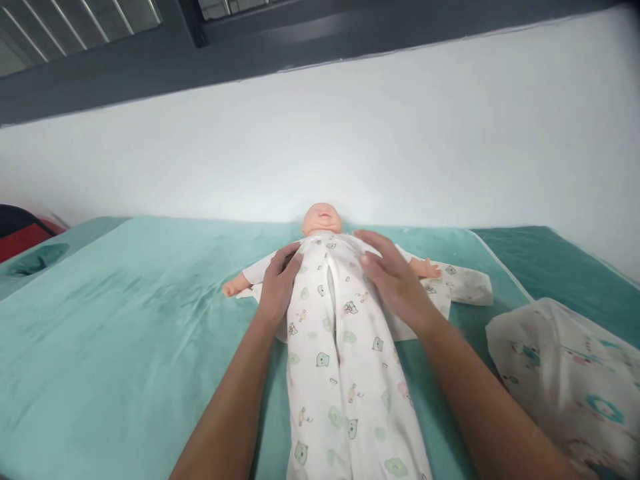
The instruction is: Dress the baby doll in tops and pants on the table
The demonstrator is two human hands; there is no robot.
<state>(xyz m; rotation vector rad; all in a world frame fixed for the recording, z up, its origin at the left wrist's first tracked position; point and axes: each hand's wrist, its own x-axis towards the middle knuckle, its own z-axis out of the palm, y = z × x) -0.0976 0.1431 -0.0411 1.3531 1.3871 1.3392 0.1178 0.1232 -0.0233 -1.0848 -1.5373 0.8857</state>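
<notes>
A baby doll (323,219) lies on its back on a teal sheet (125,320), head toward the wall. It wears a white sleepsuit (340,360) printed with small green animals, still parted down the chest. My left hand (279,283) lies flat on the suit's left flap by the doll's chest, fingers stretched out. My right hand (393,277) rests on the right flap, fingers extended and slightly blurred. The doll's bare arms stick out to both sides, and the suit's empty right sleeve (465,283) lies spread on the sheet.
Another printed white garment (565,380) lies bunched at the right edge of the bed. A white wall (350,133) runs along the far side. A red and black object (20,233) shows at the far left.
</notes>
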